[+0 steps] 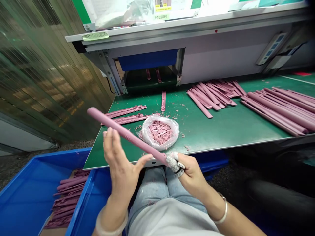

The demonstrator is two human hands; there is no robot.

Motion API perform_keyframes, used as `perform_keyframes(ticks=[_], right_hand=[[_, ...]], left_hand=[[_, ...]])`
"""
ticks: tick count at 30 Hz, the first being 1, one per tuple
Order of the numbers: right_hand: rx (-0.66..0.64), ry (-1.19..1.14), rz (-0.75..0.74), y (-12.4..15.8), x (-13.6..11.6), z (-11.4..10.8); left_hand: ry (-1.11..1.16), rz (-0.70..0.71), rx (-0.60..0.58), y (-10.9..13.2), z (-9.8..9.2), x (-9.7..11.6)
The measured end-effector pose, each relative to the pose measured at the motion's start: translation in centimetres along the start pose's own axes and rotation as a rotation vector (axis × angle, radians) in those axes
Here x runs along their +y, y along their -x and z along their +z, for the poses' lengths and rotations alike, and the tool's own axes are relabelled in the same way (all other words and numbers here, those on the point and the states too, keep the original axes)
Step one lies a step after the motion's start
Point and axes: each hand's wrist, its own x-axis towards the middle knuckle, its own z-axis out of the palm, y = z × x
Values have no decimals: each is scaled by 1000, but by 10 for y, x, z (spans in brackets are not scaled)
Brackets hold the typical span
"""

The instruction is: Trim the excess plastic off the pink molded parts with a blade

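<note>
A long pink plastic strip (pixel 128 135) slants across the front of the table, its far end up and to the left. My right hand (pixel 188 170), with a grey-white covering on its fingers and a small metal piece by the thumb, grips the strip's near end. Beneath the strip, my left hand (pixel 123 167) has its fingers and thumb spread, with fingertips close to or against the strip; contact is hard to tell. Just behind the strip, a clear plastic bag (pixel 174 131) holds pink scraps.
Pink strips (pixel 123 113) lie at the table's left. A short piece (pixel 163 101) is behind the bag. Two piles, one of shorter strips (pixel 209 95) and one of longer strips (pixel 280 109), lie right. A blue bin (pixel 31 164) with pink parts stands lower left; a shelf (pixel 152 29) overhangs the back.
</note>
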Motion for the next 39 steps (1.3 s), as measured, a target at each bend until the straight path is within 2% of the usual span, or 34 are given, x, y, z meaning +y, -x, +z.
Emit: perform_keyframes(ticks=[1,2,3,4,5,6,7,8,10,11,14,17,20,28,39], right_hand=[[-59,37,-35,-1,-1,-4],[-133,62,-68,-3,-2,-7],[-197,66,-96,-4,-4,-10],[-226,44,-109,-5,-6,-12],[-206,1,-99,-6,-8,-14],[-138,-50,-64,-7,-9,-16],[-34,-93,-20,-8,-9,-19],[72,-116,25,-9,-9,-22],[187,-87,88,-8,-7,-28],[176,-49,95,-7,-6,-30],[7,41,73,-3,-6,-31],[-100,77,56,0,-9,-25],[-128,73,58,1,-11,-22],[-102,38,46,1,-9,-24],[-87,39,27,1,-8,-23]], left_hand=[[-96,146,-105,-3,-6,1],[-129,263,-264,-5,-11,4],[-112,330,-449,-6,-15,9],[-63,338,-641,-7,-16,13],[8,285,-805,-6,-17,18],[94,181,-919,-5,-16,21],[189,48,-969,-3,-15,24],[289,-83,-960,0,-13,25],[478,-277,-828,7,-8,24],[539,-332,-742,11,-5,23],[605,-389,-562,21,2,20],[578,-381,-427,27,6,18],[483,-345,-326,28,7,16],[385,-234,-235,30,8,14],[347,-165,-205,32,5,12]])
